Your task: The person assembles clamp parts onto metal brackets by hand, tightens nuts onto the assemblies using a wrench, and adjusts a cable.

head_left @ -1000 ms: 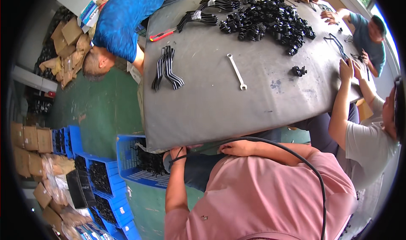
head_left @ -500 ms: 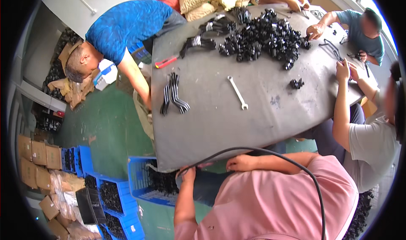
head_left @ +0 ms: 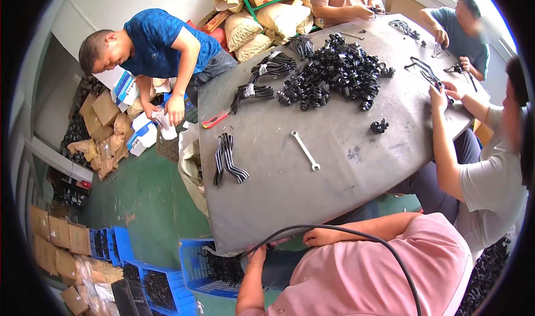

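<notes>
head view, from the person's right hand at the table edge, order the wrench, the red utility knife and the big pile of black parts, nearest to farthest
From the right hand, at the near table edge:
1. Wrench, mid table, straight ahead.
2. Red utility knife, farther on, toward the left edge.
3. Pile of black parts, at the far side of the table.

A pink short-sleeved shirt (head_left: pixel 368 271) is worn, seen from above at the near edge of the scene, with both forearms left bare below the sleeves. A thin black cable (head_left: pixel 356 235) is draped in an arc across the chest and right shoulder.
</notes>
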### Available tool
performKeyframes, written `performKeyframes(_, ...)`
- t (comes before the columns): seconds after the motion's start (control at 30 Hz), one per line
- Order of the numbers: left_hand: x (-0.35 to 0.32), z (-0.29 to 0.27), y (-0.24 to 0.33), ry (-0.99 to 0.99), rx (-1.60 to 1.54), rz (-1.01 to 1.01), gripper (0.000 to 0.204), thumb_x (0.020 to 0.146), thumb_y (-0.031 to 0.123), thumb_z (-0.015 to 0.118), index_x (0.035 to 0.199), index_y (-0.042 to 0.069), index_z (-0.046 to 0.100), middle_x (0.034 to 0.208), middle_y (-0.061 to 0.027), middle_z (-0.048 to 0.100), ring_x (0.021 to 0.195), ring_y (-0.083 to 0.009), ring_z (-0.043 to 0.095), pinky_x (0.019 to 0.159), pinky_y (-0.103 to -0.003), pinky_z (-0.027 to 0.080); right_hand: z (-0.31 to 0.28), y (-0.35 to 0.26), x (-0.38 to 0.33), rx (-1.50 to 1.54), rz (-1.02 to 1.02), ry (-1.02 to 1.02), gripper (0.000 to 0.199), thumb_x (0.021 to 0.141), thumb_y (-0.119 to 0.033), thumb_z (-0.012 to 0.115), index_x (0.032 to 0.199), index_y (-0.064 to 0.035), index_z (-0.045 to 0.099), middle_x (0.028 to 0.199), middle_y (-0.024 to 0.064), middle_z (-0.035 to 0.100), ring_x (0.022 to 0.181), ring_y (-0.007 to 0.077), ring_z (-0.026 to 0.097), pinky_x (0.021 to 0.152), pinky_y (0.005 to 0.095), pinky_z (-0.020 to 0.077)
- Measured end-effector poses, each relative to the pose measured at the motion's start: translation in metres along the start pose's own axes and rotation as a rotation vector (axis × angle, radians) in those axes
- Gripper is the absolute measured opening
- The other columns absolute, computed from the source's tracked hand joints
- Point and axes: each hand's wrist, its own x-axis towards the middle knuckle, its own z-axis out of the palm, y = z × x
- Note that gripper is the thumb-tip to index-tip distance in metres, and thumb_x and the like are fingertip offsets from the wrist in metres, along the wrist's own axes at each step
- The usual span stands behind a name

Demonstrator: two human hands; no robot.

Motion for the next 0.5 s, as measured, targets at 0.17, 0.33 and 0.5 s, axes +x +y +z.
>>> performKeyframes(0.17,0.003,-0.006,0.000,-0.089,-0.008,0.004,0.027,0.094,0.027,0.062,0.094,0.003,0.075,0.096,-0.0204,0.074,0.089,-0.0442,0.069,0.084,-0.054,0.053,-0.006,0.000,0.002,-0.021,0.046,-0.046,0.036,0.098,-0.032,0.052,0.118,-0.0073,0.068,0.116,0.0162,0.070,0.109,0.0322,0.066,0.097,0.0411,0.0507)
performKeyframes(0.33,0.000,0.000,0.001,0.064,-0.046,-0.004,0.029,0.089,0.027,0.065,0.102,0.003,0.076,0.103,-0.0226,0.073,0.096,-0.0469,0.067,0.089,-0.057,0.052,-0.009,-0.008,0.002,0.006,0.074,-0.055,0.037,0.098,-0.033,0.052,0.118,-0.0061,0.068,0.116,0.0168,0.070,0.110,0.0325,0.066,0.097,0.0414,0.0501)
performKeyframes(0.5,-0.002,0.003,0.000,0.086,-0.040,0.016,0.019,0.090,0.018,0.065,0.094,0.002,0.074,0.095,-0.0202,0.074,0.091,-0.0424,0.069,0.083,-0.052,0.053,-0.005,0.005,0.006,0.013,0.003,-0.047,0.035,0.099,-0.032,0.052,0.116,-0.0053,0.067,0.112,0.0184,0.070,0.108,0.0326,0.066,0.096,0.0422,0.0503)
